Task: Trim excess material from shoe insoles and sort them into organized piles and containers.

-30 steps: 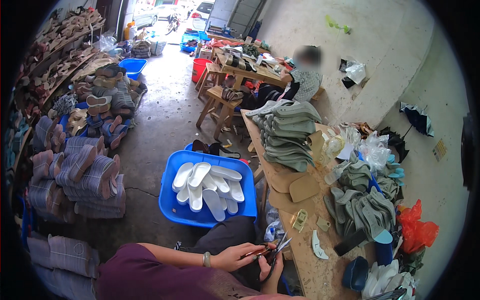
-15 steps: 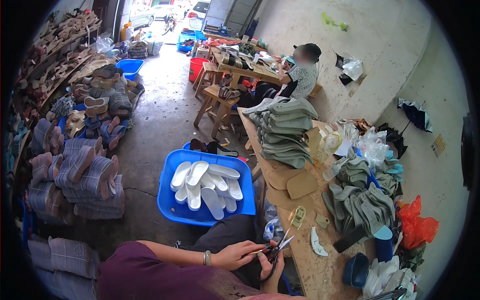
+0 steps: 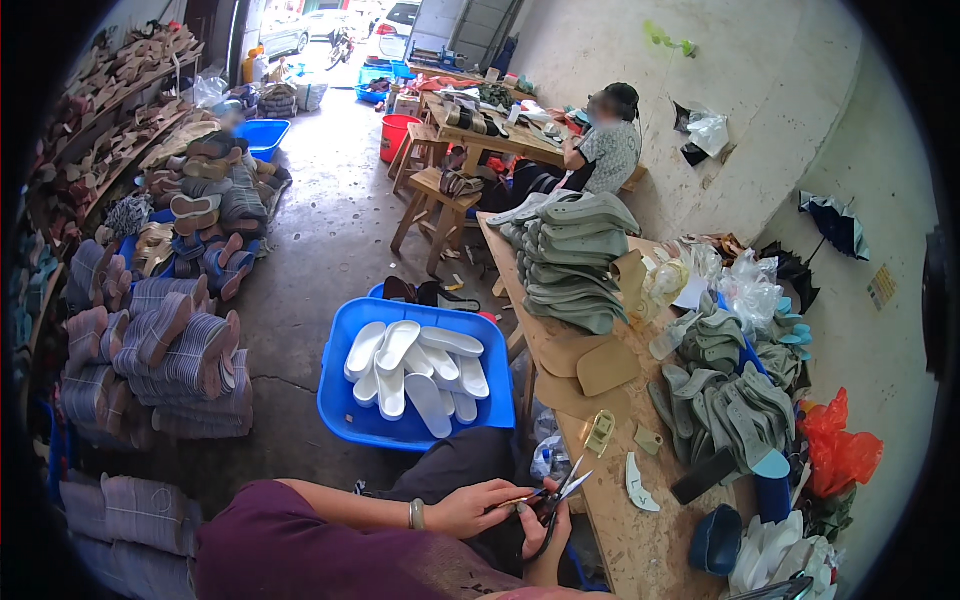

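Just past my lap, at the near edge of the wooden worktable, my right hand (image 3: 544,538) grips a pair of scissors (image 3: 552,507) by its black handles, its blades slightly apart and pointing up and right. Close against it, my left hand (image 3: 478,509) pinches a small, thin, orange-brown piece (image 3: 520,499), too small to make out fully; fingers partly cover it. A beige, shoe-shaped cut-out (image 3: 599,433) and a white curved piece (image 3: 640,484) lie on the worktable beside the hands.
A blue tub (image 3: 330,400) of white soles (image 3: 399,345) stands on the floor ahead. The worktable (image 3: 600,510) bears stacked grey-green shoe parts (image 3: 580,260). Bundled soles (image 3: 180,350) fill the left. Another person (image 3: 606,150) sits at a farther table.
My hands and the scissors keep nearly the same position. The whole view has shifted slightly. The seated person's hand has come down from in front of them.
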Tool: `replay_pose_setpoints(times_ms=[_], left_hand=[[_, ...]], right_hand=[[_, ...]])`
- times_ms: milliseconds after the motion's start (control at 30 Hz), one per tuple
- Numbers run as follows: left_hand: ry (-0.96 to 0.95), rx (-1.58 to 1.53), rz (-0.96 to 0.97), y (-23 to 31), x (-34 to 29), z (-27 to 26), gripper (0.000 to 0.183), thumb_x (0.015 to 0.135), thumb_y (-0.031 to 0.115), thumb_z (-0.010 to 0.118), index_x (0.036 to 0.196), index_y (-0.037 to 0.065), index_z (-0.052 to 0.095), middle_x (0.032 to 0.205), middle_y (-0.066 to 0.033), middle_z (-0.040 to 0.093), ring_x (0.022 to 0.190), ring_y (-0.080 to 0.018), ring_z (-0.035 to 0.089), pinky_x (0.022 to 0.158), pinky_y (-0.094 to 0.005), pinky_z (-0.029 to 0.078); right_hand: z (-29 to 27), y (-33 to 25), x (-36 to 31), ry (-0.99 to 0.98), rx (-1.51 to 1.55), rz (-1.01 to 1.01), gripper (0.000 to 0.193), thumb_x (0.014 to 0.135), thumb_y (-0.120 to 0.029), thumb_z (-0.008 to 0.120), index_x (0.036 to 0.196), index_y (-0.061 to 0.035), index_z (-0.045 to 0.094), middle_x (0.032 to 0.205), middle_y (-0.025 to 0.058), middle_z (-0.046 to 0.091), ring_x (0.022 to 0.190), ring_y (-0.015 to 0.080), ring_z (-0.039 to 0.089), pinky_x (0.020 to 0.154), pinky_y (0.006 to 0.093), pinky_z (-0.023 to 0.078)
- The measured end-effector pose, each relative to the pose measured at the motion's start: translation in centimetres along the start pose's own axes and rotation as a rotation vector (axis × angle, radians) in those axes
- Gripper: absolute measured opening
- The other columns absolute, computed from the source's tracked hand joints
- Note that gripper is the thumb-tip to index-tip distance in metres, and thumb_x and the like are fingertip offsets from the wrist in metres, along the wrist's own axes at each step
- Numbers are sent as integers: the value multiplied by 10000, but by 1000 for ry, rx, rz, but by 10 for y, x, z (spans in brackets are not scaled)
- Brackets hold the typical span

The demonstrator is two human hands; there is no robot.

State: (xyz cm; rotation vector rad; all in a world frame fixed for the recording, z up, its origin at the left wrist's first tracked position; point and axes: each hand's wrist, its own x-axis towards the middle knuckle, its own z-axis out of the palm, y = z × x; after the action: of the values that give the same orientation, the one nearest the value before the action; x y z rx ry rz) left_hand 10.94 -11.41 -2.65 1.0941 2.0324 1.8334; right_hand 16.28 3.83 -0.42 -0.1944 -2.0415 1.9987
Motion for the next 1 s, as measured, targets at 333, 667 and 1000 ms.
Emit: replay_pose_setpoints(times_ms=[333, 667, 1000], left_hand=[[-26, -3, -19, 2, -3, 2, 410, 906, 94, 475, 1316, 101, 469, 1171, -89, 509, 1062, -222, 540, 907, -299, 432], [-128, -171, -61, 4, -7, 15, 392, 927, 136, 486, 1313, 72, 471, 1147, -85, 505, 1075, -191, 510, 929, -293, 400], [-37, -544, -172, -1, -8, 34, 313, 971, 179, 440, 1244, 34, 492, 1105, -44, 569, 987, -121, 549, 894, -255, 425]], right_hand=[[1, -3, -5, -6, 6, -22, 465, 792, -70, 583, 1227, 25, 448, 965, 60, 551, 885, 123, 535, 817, 237, 422], [-13, 3, -24, 25, -42, -95, 423, 790, -58, 558, 1197, 11, 466, 962, 60, 552, 869, 122, 533, 800, 245, 431], [-20, 6, -34, 10, -91, -76, 401, 785, 0, 587, 1174, -10, 489, 893, 37, 579, 724, 70, 537, 662, 179, 436]])
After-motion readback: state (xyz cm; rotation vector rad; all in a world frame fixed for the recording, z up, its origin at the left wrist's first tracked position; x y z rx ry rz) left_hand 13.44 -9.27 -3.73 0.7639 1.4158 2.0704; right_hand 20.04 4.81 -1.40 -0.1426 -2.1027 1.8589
